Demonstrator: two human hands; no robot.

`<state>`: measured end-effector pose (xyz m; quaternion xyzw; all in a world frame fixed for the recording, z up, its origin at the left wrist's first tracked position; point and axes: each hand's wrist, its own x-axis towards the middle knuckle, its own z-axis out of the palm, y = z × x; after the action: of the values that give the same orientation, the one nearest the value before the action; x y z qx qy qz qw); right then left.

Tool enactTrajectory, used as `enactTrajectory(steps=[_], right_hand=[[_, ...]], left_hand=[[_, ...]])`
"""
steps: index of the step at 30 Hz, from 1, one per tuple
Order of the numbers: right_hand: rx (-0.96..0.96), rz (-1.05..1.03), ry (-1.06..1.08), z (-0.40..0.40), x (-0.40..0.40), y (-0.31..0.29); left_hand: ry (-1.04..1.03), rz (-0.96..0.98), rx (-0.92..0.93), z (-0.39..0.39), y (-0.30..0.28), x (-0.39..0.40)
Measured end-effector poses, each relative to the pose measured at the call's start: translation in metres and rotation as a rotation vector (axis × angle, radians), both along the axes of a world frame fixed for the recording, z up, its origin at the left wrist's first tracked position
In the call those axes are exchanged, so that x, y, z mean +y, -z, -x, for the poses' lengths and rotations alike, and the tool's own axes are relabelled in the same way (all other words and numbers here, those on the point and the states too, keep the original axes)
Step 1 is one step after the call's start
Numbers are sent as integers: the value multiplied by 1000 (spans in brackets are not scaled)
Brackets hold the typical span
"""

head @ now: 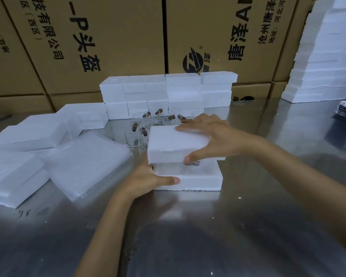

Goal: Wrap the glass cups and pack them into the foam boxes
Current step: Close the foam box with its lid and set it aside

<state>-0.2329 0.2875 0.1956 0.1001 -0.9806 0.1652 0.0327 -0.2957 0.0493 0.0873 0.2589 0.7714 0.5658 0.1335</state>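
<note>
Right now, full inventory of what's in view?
foam lid: one, white, held above the base, not yet seated
foam base: one, white, table centre
glass cups: several, clear with brown handles, behind the box
foam boxes: many, white, stacked at back and right
wrap sheets: pile, white, left of the base
table: one, steel
cartons: several, brown, behind
left hand: steadies the base
right hand: grips the lid
</note>
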Motion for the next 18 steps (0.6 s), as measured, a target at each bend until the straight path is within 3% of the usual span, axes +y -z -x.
enactTrajectory(steps=[5,18], right_hand=[[-76,0,2,-1,-13,15],[10,78,11,-1,-1,36]], left_hand=[[36,-5,-2,-3,-2,-3],[-19,-4,-13,-2,-4,1]])
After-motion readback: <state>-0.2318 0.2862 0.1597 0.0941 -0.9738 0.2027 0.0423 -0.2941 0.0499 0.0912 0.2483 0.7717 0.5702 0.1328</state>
